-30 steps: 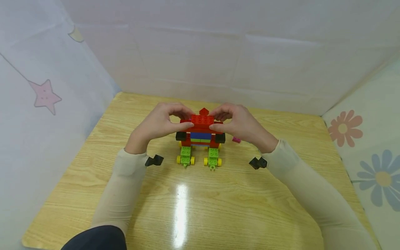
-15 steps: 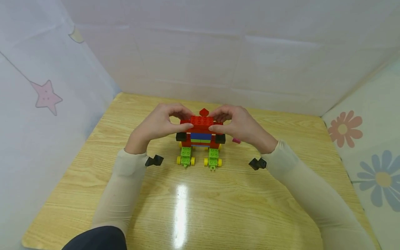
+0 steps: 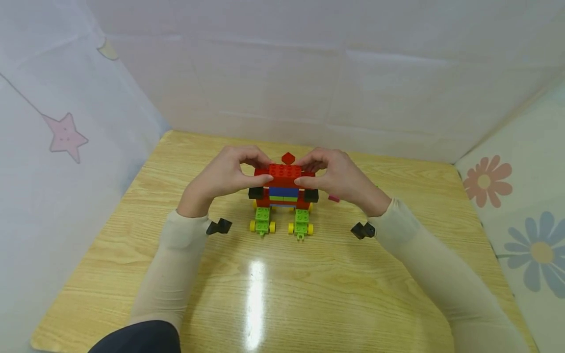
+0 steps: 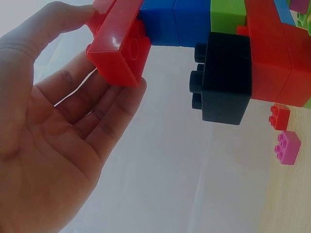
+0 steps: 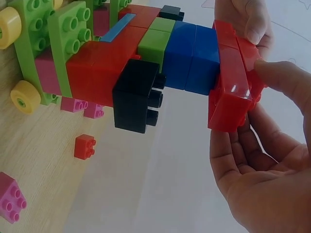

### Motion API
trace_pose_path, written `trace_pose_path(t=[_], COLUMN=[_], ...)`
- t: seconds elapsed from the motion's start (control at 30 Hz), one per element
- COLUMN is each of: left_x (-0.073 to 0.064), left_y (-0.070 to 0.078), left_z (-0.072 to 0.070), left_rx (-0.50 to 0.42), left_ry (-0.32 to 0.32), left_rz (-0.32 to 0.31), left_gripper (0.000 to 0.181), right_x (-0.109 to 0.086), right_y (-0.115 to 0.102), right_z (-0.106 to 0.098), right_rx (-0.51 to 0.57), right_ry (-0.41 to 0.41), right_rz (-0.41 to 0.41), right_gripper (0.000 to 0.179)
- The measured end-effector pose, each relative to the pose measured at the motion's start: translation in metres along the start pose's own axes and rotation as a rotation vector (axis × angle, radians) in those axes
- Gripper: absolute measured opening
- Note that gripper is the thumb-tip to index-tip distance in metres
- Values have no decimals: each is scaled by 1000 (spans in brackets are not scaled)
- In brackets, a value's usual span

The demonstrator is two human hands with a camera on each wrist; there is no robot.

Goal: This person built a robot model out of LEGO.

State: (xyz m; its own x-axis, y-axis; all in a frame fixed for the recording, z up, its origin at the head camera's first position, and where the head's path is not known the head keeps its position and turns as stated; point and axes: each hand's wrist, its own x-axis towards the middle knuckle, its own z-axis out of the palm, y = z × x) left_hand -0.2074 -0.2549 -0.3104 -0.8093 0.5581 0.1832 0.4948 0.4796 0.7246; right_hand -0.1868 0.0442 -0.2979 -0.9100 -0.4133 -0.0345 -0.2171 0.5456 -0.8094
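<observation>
Tabletop (image 3: 353,284): brick figure (image 3: 283,192) upright, feet (image 3: 262,219) toward person (image 3: 163,274); hands (image 3: 225,171) pinch red top brick (image 3: 285,171), long axis sideways.

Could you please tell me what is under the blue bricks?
Directly beneath the blue bricks are green bricks, with red bricks lower down. The faces where blue meets green are covered and cannot be seen.
</observation>
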Motion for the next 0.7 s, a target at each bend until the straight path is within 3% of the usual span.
trace_pose_path(t=[0.7], left_x=[0], left_y=[-1], left_z=[0], left_rx=[-28], left_ry=[-26], left_rz=[26], left_gripper=[25], right_x=[-2], right_y=[6], right_z=[3], right_rx=[11], right_ry=[6], right_rz=[-18], right_gripper=[32])
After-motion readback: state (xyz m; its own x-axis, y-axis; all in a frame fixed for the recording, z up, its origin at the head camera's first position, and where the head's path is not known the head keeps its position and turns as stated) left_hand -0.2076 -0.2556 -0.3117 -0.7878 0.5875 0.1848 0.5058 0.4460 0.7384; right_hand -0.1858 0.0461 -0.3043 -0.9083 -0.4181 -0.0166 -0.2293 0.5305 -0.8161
